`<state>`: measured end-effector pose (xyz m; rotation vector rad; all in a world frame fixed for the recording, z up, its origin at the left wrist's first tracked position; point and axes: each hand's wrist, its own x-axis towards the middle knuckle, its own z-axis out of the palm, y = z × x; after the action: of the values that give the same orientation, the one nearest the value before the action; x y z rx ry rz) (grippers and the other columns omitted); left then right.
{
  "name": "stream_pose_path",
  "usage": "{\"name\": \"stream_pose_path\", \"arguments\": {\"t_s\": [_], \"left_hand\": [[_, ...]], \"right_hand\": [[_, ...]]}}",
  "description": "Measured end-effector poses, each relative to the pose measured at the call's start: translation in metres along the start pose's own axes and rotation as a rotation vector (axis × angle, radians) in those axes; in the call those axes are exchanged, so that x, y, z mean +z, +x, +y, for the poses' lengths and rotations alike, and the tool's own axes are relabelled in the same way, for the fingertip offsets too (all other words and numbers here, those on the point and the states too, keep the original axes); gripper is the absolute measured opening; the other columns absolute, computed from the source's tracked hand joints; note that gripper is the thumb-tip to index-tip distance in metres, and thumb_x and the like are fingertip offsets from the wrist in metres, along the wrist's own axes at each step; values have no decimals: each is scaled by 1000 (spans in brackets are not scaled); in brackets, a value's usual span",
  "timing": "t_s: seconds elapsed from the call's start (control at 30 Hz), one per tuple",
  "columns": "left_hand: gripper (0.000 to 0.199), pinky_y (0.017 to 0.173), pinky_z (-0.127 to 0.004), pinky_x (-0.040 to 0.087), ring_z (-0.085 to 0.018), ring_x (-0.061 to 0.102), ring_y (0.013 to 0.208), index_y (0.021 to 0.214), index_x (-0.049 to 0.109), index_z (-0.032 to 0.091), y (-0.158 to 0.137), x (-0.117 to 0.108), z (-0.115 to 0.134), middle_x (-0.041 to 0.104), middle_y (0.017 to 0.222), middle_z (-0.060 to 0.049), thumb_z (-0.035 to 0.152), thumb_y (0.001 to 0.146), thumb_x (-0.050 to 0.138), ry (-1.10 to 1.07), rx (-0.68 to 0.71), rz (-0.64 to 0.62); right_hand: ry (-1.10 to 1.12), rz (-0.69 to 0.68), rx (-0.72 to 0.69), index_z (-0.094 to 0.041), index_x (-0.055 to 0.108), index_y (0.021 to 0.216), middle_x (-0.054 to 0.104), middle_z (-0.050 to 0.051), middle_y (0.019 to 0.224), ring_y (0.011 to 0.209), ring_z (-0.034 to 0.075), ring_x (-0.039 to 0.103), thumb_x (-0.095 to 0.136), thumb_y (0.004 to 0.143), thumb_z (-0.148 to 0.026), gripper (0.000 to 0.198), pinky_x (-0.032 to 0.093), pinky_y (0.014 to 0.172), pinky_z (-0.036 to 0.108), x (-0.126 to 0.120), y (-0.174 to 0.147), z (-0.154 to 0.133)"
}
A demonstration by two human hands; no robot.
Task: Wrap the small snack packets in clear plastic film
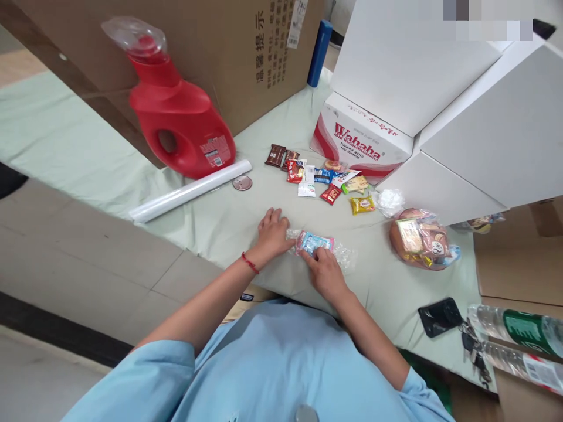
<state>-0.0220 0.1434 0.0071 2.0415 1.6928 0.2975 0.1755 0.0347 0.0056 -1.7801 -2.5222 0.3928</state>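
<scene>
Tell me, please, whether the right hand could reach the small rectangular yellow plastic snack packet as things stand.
Probably yes: between the right hand, touching a light-blue plastic packet, and the small yellow packet, only low, crumpled clear film and pale green cloth appear to lie.

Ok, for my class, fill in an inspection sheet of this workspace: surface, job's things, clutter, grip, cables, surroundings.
Surface: pale green cloth, creased.
Job's things: blue-and-pink packet on crinkled clear plastic.
Clutter: loose snacks, white roll, round disc, red jug, brown bowl of snacks, keys, two bottles.
Grip: left hand at the plastic's left end, thumb apart from fingers; right hand touching the packet.
Cables: nothing seen around the hands.
Surroundings: cardboard box behind the jug; white boxes and red-and-white carton beyond the snacks.
</scene>
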Motion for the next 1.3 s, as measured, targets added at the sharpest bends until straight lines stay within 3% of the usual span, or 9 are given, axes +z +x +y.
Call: {"name": "stream_pose_path", "arguments": {"t_s": [0.13,0.27,0.4,0.6,0.67,0.8,0.97,1.13,1.3], "left_hand": [[17,91,-42,55,-33,68,114,93,73,21,-11,-8,1,74,119,-14,17,78,64,-63,28,-58],[15,77,-32,55,-23,72,82,92,72,21,-17,-11,23,77,85,-4,22,81,62,-318,14,-115],[27,83,-30,58,-20,76,91,108,73,19,-26,6,59,81,101,-6,19,88,56,-498,15,-163],[34,111,-44,50,-28,66,126,114,76,16,-50,29,73,70,140,-15,16,93,49,-126,352,-91],[36,112,-50,48,-31,61,132,120,75,16,-58,33,71,64,149,-15,18,94,50,-17,417,-71],[46,112,-53,45,-33,55,136,135,67,15,-69,39,73,57,156,-17,18,91,56,124,470,-35],[49,112,-50,42,-32,53,139,141,63,15,-73,43,71,53,161,-15,18,93,53,174,499,-39],[50,114,-51,41,-30,51,143,146,59,12,-75,48,64,49,163,-16,15,99,43,202,555,-64],[47,121,-52,34,-32,47,149,142,62,6,-77,57,64,58,154,-20,14,103,38,227,615,-32]], "right_hand": [[40,27,-19,-31,55,156,63,11,120,105,26,52,50,99,-14,59,46,96,38,-2,-10,-1],[82,48,-37,-30,60,151,63,11,120,105,26,52,52,99,-13,55,47,97,39,0,-13,-1],[125,57,-13,-23,70,135,62,15,121,109,29,53,54,100,-17,39,49,95,42,-1,-10,-2],[532,67,-52,-24,76,118,71,10,118,110,25,63,49,100,-19,33,52,98,39,-23,-18,24],[572,179,106,-25,75,120,73,9,111,104,23,66,44,104,-25,35,53,95,37,-28,-22,40],[294,444,434,-18,70,131,66,17,122,114,31,58,51,102,-40,41,49,103,49,-21,-25,64],[204,363,467,-17,71,104,59,22,134,130,35,49,63,91,-37,25,44,110,50,-5,-31,75],[494,267,508,-22,61,94,68,5,87,75,21,62,54,96,-41,20,50,75,31,-33,-19,67],[368,107,417,-23,61,96,72,3,86,80,20,66,55,97,-31,10,44,74,27,-55,39,30]]}}
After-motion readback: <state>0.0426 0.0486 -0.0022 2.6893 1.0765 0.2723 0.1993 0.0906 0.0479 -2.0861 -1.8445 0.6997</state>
